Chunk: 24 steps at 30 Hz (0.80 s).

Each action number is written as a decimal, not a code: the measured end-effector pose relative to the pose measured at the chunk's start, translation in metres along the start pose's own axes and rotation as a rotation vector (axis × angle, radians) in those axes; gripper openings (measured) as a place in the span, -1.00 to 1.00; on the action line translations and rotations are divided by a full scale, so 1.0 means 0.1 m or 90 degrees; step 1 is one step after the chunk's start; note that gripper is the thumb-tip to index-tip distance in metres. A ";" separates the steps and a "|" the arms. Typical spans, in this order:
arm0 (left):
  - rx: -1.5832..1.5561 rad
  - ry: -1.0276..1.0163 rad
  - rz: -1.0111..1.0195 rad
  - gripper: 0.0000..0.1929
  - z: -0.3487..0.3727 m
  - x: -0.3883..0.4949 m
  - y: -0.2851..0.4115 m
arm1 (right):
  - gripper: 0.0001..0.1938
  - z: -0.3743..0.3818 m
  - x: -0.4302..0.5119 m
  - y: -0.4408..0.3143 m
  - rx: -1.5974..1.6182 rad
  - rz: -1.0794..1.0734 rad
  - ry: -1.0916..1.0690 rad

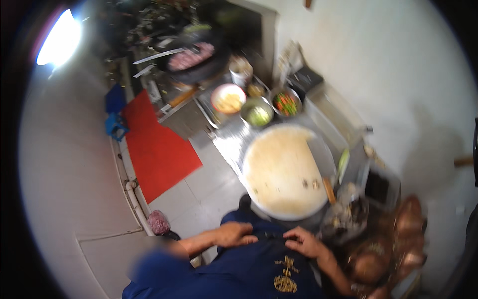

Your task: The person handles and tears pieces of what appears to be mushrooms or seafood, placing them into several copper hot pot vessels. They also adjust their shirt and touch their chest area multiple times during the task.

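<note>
My left hand (235, 234) is at the waist of my dark blue apron (257, 265), thumb apart from the fingers. Across from it, my right hand (304, 242) has bent fingers close to the apron's upper edge. Neither hand shows an object in it, and blur hides whether they touch the cloth. Just beyond them lies a round white cutting board (283, 172) with small dark scraps on it. At the board's right edge rests a cleaver with a wooden handle (329, 190), its grey blade lying on the board.
Behind the board stand a bowl of chopped greens (257, 114), a red-rimmed bowl (228, 98) and a bowl of mixed vegetables (286, 103). Farther back, a wok (190, 59) holds pinkish food. A plastic bag (345, 215) sits right. Red sheet (160, 149) covers floor at left.
</note>
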<state>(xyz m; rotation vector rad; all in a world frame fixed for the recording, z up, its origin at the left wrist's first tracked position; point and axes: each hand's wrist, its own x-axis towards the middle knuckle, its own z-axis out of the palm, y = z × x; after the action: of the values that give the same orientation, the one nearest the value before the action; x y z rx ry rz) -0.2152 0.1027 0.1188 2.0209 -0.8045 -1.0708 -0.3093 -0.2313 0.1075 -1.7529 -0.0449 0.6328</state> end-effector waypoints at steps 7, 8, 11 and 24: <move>-0.035 -0.139 -0.031 -0.58 -0.21 0.04 0.18 | -0.67 0.06 -0.42 -0.10 -0.092 0.052 0.130; -0.010 -0.156 -0.031 -0.57 -0.22 0.06 0.21 | -0.68 0.07 -0.42 -0.18 -0.103 0.012 0.146; 0.051 -0.149 0.029 -0.58 -0.18 0.16 0.27 | -0.73 0.06 -0.39 -0.32 -0.152 -0.013 0.144; -0.356 -0.035 -0.075 -0.51 0.04 0.60 0.15 | -0.68 0.21 -0.22 0.11 -0.069 -0.039 0.189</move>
<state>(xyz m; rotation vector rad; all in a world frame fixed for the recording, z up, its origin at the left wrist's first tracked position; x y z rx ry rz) -0.1939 0.0468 0.1035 1.5799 -0.3555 -1.2565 -0.3405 -0.2238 0.1032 -1.9269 0.0742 0.3254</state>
